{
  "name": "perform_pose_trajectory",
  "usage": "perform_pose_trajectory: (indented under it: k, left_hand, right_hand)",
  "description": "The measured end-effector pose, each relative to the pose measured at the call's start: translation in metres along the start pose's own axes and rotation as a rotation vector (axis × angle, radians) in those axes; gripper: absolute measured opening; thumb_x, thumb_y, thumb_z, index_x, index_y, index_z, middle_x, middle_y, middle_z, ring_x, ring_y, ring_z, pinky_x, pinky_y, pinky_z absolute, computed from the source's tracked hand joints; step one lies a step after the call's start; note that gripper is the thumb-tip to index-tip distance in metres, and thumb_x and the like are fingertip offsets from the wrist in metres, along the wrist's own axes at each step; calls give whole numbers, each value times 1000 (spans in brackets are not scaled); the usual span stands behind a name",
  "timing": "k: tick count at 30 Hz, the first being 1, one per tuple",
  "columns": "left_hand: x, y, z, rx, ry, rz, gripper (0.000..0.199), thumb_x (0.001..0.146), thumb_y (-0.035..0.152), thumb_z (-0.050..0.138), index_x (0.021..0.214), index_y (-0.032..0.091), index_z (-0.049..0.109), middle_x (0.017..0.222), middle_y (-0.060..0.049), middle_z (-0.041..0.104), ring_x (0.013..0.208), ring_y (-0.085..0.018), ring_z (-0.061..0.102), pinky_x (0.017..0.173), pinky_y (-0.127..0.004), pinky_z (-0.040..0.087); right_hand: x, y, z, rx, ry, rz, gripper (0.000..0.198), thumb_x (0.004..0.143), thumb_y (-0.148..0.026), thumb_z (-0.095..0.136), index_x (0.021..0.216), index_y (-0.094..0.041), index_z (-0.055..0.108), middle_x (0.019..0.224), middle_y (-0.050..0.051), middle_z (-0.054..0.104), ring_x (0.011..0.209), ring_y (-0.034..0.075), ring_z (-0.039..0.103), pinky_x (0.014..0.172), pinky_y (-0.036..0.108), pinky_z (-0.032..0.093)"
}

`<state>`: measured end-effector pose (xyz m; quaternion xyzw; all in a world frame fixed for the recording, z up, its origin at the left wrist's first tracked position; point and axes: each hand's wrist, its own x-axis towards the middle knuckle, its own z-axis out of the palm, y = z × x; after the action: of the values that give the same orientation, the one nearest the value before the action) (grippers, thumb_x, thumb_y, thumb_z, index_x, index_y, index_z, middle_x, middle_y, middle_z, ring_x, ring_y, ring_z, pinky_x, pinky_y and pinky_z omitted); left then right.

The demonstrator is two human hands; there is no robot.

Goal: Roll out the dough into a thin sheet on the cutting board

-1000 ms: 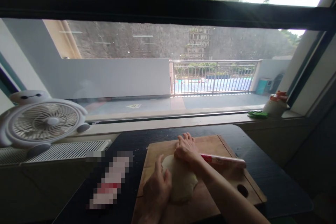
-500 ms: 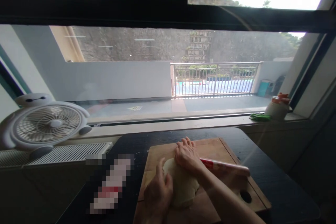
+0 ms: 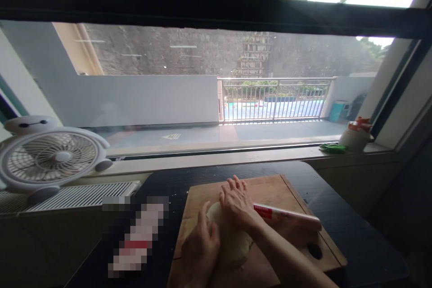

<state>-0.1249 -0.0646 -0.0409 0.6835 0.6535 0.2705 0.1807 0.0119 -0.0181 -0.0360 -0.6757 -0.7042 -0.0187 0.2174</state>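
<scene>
A flattened, pale lump of dough lies on a wooden cutting board. My right hand presses on its far part, palm down, with the fingers stretched past the far edge toward the window. At the dough's left side is my left hand, curved along the edge with thumb and fingers apart. Just right of my right hand, a shiny rod-shaped roll with a red label rests across the board; its near-left end is partly hidden by my wrist. Part of the dough is covered by my hands and right forearm.
The board has a dark round hole at its right corner and stands on a black table. A blurred-out pinkish item lies to the left. A white fan stands by the window; a pale jar sits on the sill.
My right hand has shifted slightly left over the dough, showing more of the roll's red label. My left hand stays beside the dough. The whole view has moved a little.
</scene>
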Motion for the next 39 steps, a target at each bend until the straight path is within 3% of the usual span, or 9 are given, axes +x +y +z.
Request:
perform_pose_trajectory:
  k: [4, 8, 12, 16, 21, 24, 29, 35, 39]
  left_hand:
    - [-2, -3, 2, -51, 47, 24, 48, 82, 25, 47, 129, 27, 40, 98, -4, 68, 85, -19, 65, 67, -25, 45]
    - [12, -7, -1, -207, 64, 28, 50, 81, 27, 46, 129, 21, 38, 91, -3, 67, 79, -16, 64, 67, -24, 46]
    - [44, 5, -15, -208, -118, 44, 50, 77, 35, 49, 122, 13, 48, 81, -5, 67, 74, -19, 63, 69, -27, 45]
    - [57, 31, -28, -220, -318, 165, 22, 71, 29, 52, 81, 14, 64, 79, -6, 66, 78, -20, 62, 69, -26, 45]
    - [31, 26, -24, -488, -89, 155, 32, 80, 38, 45, 99, 16, 57, 97, -8, 65, 87, -19, 61, 73, -27, 47]
    - [16, 2, -13, -242, 1, 88, 29, 78, 34, 49, 103, 19, 54, 99, -8, 65, 87, -21, 63, 74, -29, 46]
    - [2, -12, -1, -15, 73, 50, 36, 83, 29, 45, 119, 25, 44, 103, -5, 66, 84, -19, 64, 67, -26, 43]
    - [-6, 2, -8, -5, 100, 25, 34, 84, 25, 45, 118, 23, 46, 90, -4, 68, 77, -18, 65, 61, -24, 40]
    - [-5, -2, -7, -30, 78, 13, 36, 83, 24, 46, 119, 23, 46, 90, -4, 68, 75, -18, 64, 59, -24, 39]
  right_hand:
    - [0, -1, 0, -44, 59, -12, 39, 93, -35, 25, 112, -19, 55, 133, 10, 42, 131, 27, 17, 104, 45, 12]
    - [36, 19, -5, -83, 0, 131, 28, 83, -35, 44, 94, -15, 61, 115, 14, 54, 113, 28, 42, 92, 40, 30]
    - [33, 28, -4, -79, 16, 174, 24, 84, -31, 44, 88, -15, 61, 90, 12, 62, 85, 21, 56, 76, 31, 38]
    - [-1, 43, -7, -101, 107, 145, 40, 93, -32, 27, 82, -17, 62, 81, 10, 65, 77, 20, 59, 71, 29, 38]
    - [-14, 68, -42, -108, 12, 263, 50, 94, -37, 23, 79, -15, 66, 78, 11, 67, 71, 19, 61, 64, 28, 39]
    - [-15, 52, -53, 28, -73, 187, 60, 96, -38, 16, 72, -17, 67, 72, 9, 67, 67, 16, 61, 64, 26, 38]
    - [-9, 7, -28, 63, -70, 35, 43, 93, -33, 25, 83, -17, 64, 82, 9, 65, 79, 17, 57, 72, 27, 38]
    - [24, 14, -15, -2, -97, 233, 27, 84, -21, 36, 97, -13, 59, 104, 14, 55, 94, 22, 49, 81, 34, 36]
    - [-3, 7, -13, 34, -71, 128, 38, 82, -26, 41, 117, -17, 51, 120, 13, 48, 117, 25, 37, 95, 38, 27]
